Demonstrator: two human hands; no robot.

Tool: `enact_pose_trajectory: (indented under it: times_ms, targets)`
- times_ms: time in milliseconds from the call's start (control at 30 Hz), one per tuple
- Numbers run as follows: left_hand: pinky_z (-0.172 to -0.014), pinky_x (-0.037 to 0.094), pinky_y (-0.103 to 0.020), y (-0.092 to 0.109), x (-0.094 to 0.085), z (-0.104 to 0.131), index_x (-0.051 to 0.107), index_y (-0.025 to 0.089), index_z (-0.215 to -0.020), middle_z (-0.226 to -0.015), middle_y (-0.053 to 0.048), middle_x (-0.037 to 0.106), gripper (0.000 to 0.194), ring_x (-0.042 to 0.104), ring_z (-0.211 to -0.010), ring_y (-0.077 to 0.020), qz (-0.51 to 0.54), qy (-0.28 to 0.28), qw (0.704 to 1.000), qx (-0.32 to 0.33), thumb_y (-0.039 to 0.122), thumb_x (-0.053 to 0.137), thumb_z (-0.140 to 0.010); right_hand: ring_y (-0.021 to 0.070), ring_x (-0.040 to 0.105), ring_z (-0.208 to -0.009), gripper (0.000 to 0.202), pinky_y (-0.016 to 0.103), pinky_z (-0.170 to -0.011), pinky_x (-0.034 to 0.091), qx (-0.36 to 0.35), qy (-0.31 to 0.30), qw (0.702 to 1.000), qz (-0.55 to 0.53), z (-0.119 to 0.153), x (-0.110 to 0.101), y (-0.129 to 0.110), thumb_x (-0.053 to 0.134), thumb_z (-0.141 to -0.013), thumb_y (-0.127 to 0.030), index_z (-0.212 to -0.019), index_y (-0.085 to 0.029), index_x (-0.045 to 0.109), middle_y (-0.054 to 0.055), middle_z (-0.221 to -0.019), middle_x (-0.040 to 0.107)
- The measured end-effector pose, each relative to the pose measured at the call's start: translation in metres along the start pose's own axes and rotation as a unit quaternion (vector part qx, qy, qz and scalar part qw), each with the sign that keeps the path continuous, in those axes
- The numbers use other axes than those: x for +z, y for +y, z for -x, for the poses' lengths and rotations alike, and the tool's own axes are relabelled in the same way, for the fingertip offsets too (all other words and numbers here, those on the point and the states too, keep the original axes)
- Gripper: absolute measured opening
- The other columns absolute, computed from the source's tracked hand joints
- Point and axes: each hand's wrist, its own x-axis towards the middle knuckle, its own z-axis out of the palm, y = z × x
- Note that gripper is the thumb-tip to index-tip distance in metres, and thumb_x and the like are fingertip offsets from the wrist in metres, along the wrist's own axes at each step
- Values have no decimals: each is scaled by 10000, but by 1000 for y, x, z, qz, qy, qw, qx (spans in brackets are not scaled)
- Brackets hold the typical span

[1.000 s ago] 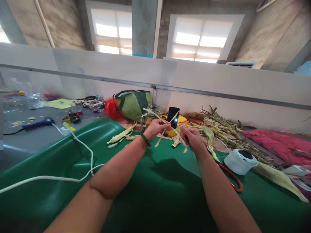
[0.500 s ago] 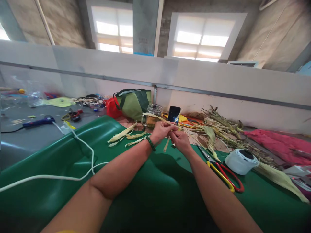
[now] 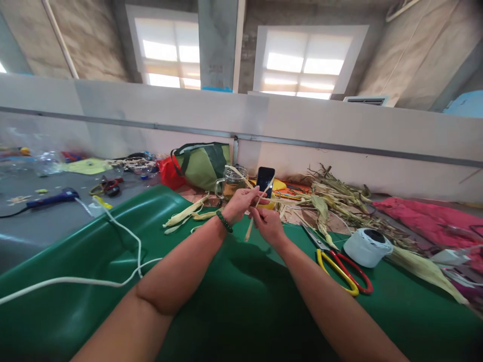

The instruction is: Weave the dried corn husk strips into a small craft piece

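My left hand [image 3: 240, 202], with a green bead bracelet at the wrist, pinches crossed strips of dried corn husk [image 3: 249, 229]. One strip points up and left past the glass mug [image 3: 229, 187]; another slants from below my hands up across the phone [image 3: 265, 180]. Just to the right, my right hand [image 3: 268, 223] has its fingers closed on the lower strip, close to the crossing. The exact grip of the fingertips is small and partly hidden. Several loose corn husks [image 3: 186, 212] lie on the green mat [image 3: 241, 311], left of my hands.
Scissors [image 3: 337, 266] with red and yellow handles lie right of my arms, beside a white spool of cord [image 3: 367, 249]. Dried stalks [image 3: 339, 196] pile up behind. A white cable [image 3: 68, 281] crosses the mat's left side, near a blue glue gun [image 3: 53, 197]. A green bag [image 3: 206, 163] stands behind.
My right hand has moved slightly down and apart from my left, with its fingers now lower on the strip. The whole view has shifted a little.
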Motion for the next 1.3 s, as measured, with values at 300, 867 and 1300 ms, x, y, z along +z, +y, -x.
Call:
enact_pose_trajectory:
  times_ms: [300,867,1300]
  targets:
    - [-471,379,-182,8,-5,7,708,42,-854,-662,-99,695,313,546,-475,-87,-12,-71,997,9,302,534,-868,115,436,-448,496,252,-493,326,-4,7,1000,18,0,-9,-2,385,-914,-503,-605,-184,605,-9,-457,500]
    - [-447,382,-178,5,-8,1,633,71,-692,-521,11,600,148,477,-404,-49,-105,-41,990,89,195,695,-746,214,558,-824,281,327,-754,413,-127,193,950,210,-9,-33,9,468,-929,-421,-850,-195,617,75,-818,665]
    - [-448,384,-178,5,-10,-1,614,74,-620,-526,-12,604,179,469,-405,-43,-88,-22,991,96,167,685,-754,182,599,-701,232,281,-656,412,-79,99,978,165,-6,-29,9,437,-947,-326,-888,-199,623,57,-797,690]
